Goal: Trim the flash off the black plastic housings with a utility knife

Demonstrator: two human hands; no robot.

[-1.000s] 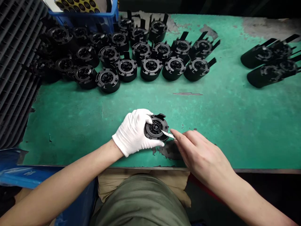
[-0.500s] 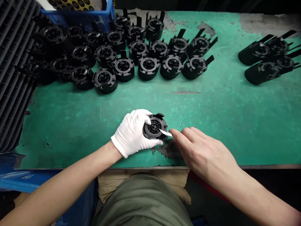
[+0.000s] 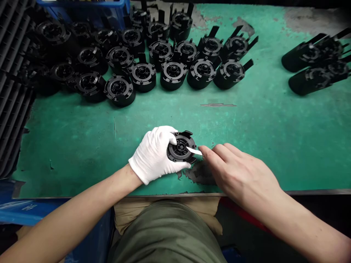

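In a white glove, my left hand (image 3: 156, 155) is closed round a round black plastic part (image 3: 180, 155) near the front of the green table. Its ringed face, with small posts and tabs along the rim, is turned up toward me. My bare right hand (image 3: 236, 170) grips a small knife (image 3: 194, 151) from the right; only the pale, pointed blade shows past the fingers. The blade's tip lies over the middle rings of the part, and whether it touches cannot be made out. The knife's handle is hidden inside the fist.
Several similar black housings (image 3: 172, 73) stand in rows across the back left of the green table (image 3: 246, 120). More housings (image 3: 309, 78) lie at the right. A blue crate (image 3: 109, 12) stands behind, and a dark ridged panel (image 3: 12, 91) rises at the left. A blue container (image 3: 30, 212) sits below.
The camera view has shifted slightly. The knife blade lies a little higher and flatter over the part, and my right hand has shifted slightly. My left hand keeps its hold.
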